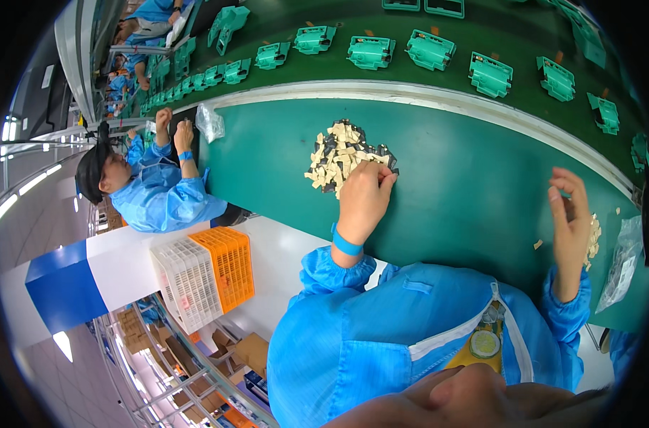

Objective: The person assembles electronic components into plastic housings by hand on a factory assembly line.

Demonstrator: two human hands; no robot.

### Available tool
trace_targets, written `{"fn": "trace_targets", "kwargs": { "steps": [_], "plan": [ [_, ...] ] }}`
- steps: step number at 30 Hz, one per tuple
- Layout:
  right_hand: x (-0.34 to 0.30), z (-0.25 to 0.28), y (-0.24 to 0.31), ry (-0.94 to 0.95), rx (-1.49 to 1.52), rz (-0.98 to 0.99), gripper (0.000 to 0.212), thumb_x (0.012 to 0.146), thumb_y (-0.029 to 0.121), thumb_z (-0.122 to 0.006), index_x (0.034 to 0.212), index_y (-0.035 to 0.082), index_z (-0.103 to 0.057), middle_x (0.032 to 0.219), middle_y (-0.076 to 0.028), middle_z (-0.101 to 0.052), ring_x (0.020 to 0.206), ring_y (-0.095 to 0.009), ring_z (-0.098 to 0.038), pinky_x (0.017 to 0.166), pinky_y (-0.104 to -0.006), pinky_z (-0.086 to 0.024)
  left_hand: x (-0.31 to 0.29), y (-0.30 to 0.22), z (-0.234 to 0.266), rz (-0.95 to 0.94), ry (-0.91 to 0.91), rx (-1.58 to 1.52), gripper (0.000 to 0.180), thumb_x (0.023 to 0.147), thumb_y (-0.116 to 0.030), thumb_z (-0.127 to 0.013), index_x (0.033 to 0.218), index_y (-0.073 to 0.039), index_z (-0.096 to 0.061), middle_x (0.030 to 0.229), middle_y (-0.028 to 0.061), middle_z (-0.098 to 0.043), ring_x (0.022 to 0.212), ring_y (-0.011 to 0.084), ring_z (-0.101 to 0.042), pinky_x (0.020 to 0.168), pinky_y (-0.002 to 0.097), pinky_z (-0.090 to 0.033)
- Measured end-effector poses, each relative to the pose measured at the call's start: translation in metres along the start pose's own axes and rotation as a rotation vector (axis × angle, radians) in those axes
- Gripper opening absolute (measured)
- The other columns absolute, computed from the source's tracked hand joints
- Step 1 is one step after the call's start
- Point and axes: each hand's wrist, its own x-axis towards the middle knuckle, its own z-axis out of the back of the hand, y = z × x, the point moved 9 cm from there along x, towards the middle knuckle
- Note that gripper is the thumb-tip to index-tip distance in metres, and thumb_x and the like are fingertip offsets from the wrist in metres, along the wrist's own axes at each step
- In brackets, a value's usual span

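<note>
I see the left hand (364,198) resting on the near edge of a pile of small beige pieces (342,160) mixed with darker parts on the green table (467,185); its fingers are curled down together into the pile, but what they pinch is hidden beneath the knuckles. The right hand (570,228) stands raised just beside a second, smaller heap of beige pieces (594,237), fingers loosely bent and slightly apart; I cannot tell whether they hold a piece. The pieces are too small and jumbled for me to count. On the conveyor belt (481,36) beyond, about seven teal housings (430,49) show clearly, more blurring into the distance. One clear plastic bag (621,262) lies at the right, cut off by the rim. A co-worker (157,189) sits left.
</note>
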Motion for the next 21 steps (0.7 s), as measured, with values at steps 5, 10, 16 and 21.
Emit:
{"fn": "trace_targets", "kwargs": {
  "steps": [5,10,16,21],
  "plan": [
    [-0.018,-0.042,0.019,0.104,0.091,-0.081,0.009,0.098,0.003,-0.062,0.105,0.000,-0.067,0.121,-0.012,-0.066,0.105,-0.017,-0.062,0.087,-0.0280,-0.050,-0.002,-0.016,0.015,-0.096,-0.135,-0.090,0.012,0.087,-0.007,-0.075,0.094,0.001,-0.070,0.086,0.0136,-0.065,0.077,0.0288,-0.066,0.069,0.0400,-0.053],
    [-0.021,-0.053,0.036,0.153,0.097,-0.043,0.007,0.097,0.001,-0.062,0.102,-0.002,-0.066,0.112,-0.013,-0.068,0.098,-0.018,-0.064,0.084,-0.0281,-0.051,-0.008,-0.015,0.003,-0.100,-0.093,-0.046,0.013,0.088,-0.007,-0.074,0.096,0.001,-0.070,0.086,0.0135,-0.065,0.075,0.0276,-0.065,0.068,0.0396,-0.052],
    [-0.026,-0.052,0.036,0.178,0.089,-0.021,0.006,0.096,-0.001,-0.062,0.100,-0.003,-0.065,0.107,-0.013,-0.068,0.094,-0.018,-0.064,0.082,-0.0281,-0.051,-0.008,-0.008,0.009,-0.018,-0.070,-0.241,0.012,0.091,-0.009,-0.074,0.096,0.001,-0.069,0.084,0.0067,-0.063,0.072,0.0181,-0.059,0.067,0.0328,-0.050],
    [-0.027,-0.056,0.041,0.212,0.103,-0.026,0.005,0.096,-0.001,-0.063,0.100,-0.004,-0.065,0.103,-0.012,-0.068,0.091,-0.018,-0.064,0.081,-0.0281,-0.051,-0.001,0.018,-0.001,0.247,0.070,-0.662,0.011,0.099,-0.012,-0.068,0.103,-0.003,-0.068,0.088,-0.0022,-0.065,0.077,0.0053,-0.055,0.068,0.0225,-0.045]
  ]
}}
